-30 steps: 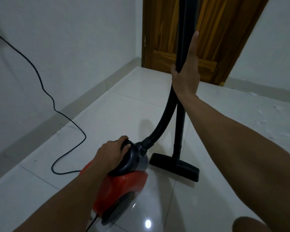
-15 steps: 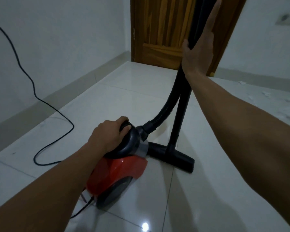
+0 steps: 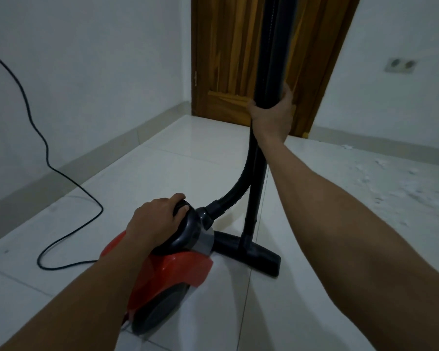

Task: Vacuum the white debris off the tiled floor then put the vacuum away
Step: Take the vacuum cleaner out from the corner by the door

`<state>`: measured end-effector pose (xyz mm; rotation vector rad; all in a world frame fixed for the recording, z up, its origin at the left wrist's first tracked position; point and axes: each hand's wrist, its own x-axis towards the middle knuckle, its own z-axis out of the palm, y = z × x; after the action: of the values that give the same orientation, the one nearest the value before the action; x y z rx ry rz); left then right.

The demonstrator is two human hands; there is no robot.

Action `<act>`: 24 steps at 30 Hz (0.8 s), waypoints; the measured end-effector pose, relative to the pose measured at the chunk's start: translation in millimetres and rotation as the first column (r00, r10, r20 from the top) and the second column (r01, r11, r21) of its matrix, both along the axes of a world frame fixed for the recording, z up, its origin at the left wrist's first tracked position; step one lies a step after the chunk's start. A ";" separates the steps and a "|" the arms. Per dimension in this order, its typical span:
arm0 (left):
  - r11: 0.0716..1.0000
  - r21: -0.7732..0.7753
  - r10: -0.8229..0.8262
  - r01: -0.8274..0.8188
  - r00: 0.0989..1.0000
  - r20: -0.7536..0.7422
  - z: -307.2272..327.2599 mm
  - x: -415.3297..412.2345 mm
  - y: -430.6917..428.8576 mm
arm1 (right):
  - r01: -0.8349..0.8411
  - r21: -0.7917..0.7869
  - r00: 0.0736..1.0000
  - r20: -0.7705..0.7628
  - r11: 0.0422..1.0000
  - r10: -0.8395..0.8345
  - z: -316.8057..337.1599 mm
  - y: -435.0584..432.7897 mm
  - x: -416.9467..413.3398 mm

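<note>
Here: one red canister vacuum (image 3: pixel 173 274), standing on the tiled floor (image 3: pixel 162 173), its dark top handle gripped by the left hand (image 3: pixel 160 219). One black wand (image 3: pixel 271 46), upright before the wooden door (image 3: pixel 228 59), clasped by the right hand (image 3: pixel 273 112), its floor nozzle (image 3: pixel 254 254) flat on the tiles just beside the canister. White debris (image 3: pixel 403 183) lies scattered off to the right; a black power cord (image 3: pixel 43 148) loops across the floor at left.

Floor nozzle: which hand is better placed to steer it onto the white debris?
Right. The right hand grips the upright wand above the nozzle, and the white debris lies to that side. The left hand grips the red canister.
</note>
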<state>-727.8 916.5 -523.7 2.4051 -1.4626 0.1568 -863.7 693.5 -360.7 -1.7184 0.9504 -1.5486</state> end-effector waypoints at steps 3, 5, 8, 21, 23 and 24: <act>1.000 -0.012 -0.004 0.004 1.000 0.013 -0.8 1.4 -1.3 | -0.017 0.046 1.000 -0.023 0.999 0.018 -6.3 -2.0 4.4; 1.000 -0.016 -0.002 0.002 1.000 0.020 -1.0 2.7 -2.4 | -0.054 0.052 0.998 -0.014 0.997 0.055 -6.2 -1.2 5.8; 1.000 -0.011 0.001 -0.001 1.000 0.009 -1.7 1.3 -2.1 | -0.114 0.099 0.993 -0.015 0.989 0.116 -10.4 -4.5 2.7; 0.999 -0.031 -0.011 0.012 0.999 0.043 -6.4 2.5 -2.3 | -0.144 0.017 0.987 -0.066 0.989 0.145 -63.1 13.7 0.0; 1.000 -0.027 -0.009 0.011 0.999 0.048 -7.5 4.5 -3.4 | -0.123 -0.106 0.989 -0.097 0.987 0.113 -70.4 16.4 1.6; 1.000 -0.027 -0.008 0.009 0.999 0.052 -8.4 5.0 -3.8 | -0.114 -0.171 0.988 -0.123 0.979 0.093 -72.4 16.5 1.8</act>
<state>-722.7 912.7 -532.2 2.3896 -1.4833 0.2382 -862.0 710.0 -433.1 -1.9676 0.7827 -1.5191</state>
